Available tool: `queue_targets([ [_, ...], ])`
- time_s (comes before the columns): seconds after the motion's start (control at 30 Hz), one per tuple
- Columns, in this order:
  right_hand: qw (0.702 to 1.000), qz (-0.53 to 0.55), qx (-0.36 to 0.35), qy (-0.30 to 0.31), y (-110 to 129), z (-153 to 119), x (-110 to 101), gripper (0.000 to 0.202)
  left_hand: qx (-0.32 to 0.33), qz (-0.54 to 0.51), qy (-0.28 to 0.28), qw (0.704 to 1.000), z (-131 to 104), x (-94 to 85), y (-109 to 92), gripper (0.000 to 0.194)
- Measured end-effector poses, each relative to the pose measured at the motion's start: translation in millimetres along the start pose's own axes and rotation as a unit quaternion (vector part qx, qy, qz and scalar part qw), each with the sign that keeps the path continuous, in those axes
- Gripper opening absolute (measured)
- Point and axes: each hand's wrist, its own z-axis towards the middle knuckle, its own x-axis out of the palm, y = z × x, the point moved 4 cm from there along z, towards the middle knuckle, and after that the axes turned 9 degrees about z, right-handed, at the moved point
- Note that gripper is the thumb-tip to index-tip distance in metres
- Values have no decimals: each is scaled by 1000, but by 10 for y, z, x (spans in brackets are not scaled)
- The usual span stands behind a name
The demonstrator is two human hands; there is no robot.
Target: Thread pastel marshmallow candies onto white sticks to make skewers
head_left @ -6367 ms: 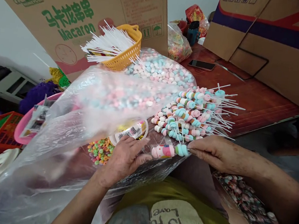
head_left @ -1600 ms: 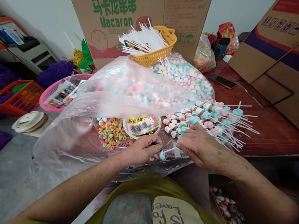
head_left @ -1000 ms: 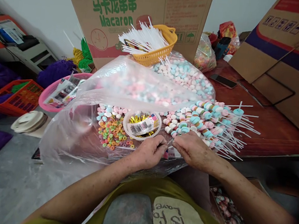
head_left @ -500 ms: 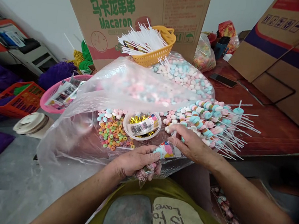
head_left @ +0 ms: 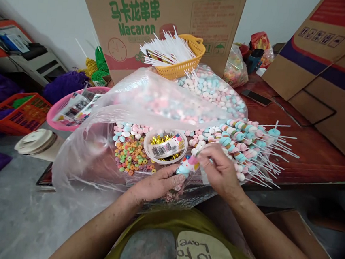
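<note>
Between my hands is a marshmallow skewer (head_left: 183,170) in a clear wrapper (head_left: 192,163) with a colourful print. My left hand (head_left: 155,184) is closed around its lower part, over the pale blue and pink marshmallows. At the upper end, the fingers of my right hand (head_left: 219,166) are pinched together on the wrapper's edge; the exact contact is partly hidden. Just beyond sits a white bowl (head_left: 147,153) with gold ties and a printed packet. Right of it lies a pile of marshmallow skewers (head_left: 241,142) with white sticks pointing right.
Loose marshmallows (head_left: 216,89) lie under a clear plastic sheet (head_left: 100,116), beside colourful candy rings (head_left: 133,154). A yellow basket (head_left: 181,67) of white sticks stands behind, before a large carton (head_left: 171,15). A pink basket (head_left: 57,124) is at left, a phone (head_left: 256,97) at right.
My right hand has turned and shifted slightly right, fingers more bunched. The wrapped skewer stands more upright, its printed end raised a little. My left hand keeps its hold.
</note>
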Motion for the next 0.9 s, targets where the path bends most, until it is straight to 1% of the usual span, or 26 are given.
queue_targets([
  [0.07,993,17,65,-94,-111,27,-119,13,-15,-16,-8,1000,-17,-9,42,35],
  [0.1,987,26,101,-122,-164,14,-151,14,-16,-19,-12,1000,-24,-11,58,36],
  [0.13,982,41,139,-121,-214,-10,-147,14,-16,-21,-17,1000,-30,-15,67,36],
  [0.17,978,59,179,-87,-259,-44,-102,16,-15,-23,-22,999,-35,-19,69,38],
  [0.23,967,84,236,45,-310,-137,67,21,-13,-4,-31,999,-39,-33,48,40],
  [0.27,960,85,245,102,-314,-185,154,22,-5,20,-37,999,-38,-46,20,41],
  [0.3,958,79,243,134,-308,-223,221,23,10,50,-47,998,-35,-64,-16,41],
  [0.33,960,70,232,138,-297,-243,267,25,29,81,-56,995,-31,-84,-57,40],
  [0.4,969,59,207,119,-263,-251,324,28,60,127,-72,987,-21,-121,-124,37],
  [0.43,971,60,196,123,-244,-249,355,28,68,140,-77,985,-16,-136,-141,36],
  [0.5,965,77,194,157,-220,-247,418,25,71,153,-77,983,-4,-154,-150,35],
  [0.57,947,126,235,177,-237,-253,460,18,78,159,-63,982,2,-148,-151,34],
  [0.63,920,192,298,169,-286,-265,486,13,86,174,-46,980,3,-126,-154,35],
  [0.67,907,217,323,159,-311,-269,496,14,89,193,-48,976,1,-120,-158,33],
  [0.7,901,229,338,147,-333,-269,501,15,93,221,-64,969,-2,-121,-164,30],
  [0.73,903,226,340,136,-348,-265,504,17,94,252,-86,959,-7,-127,-167,26],
  [0.8,925,182,311,122,-353,-250,502,17,89,301,-118,942,-18,-134,-152,20],
  [0.83,939,149,285,120,-343,-242,498,17,81,309,-117,940,-21,-131,-127,20],
  [0.87,952,114,255,122,-328,-236,493,16,67,302,-103,945,-21,-124,-90,20],
  [0.9,962,82,228,127,-311,-231,485,16,48,282,-77,955,-20,-113,-43,21],
])
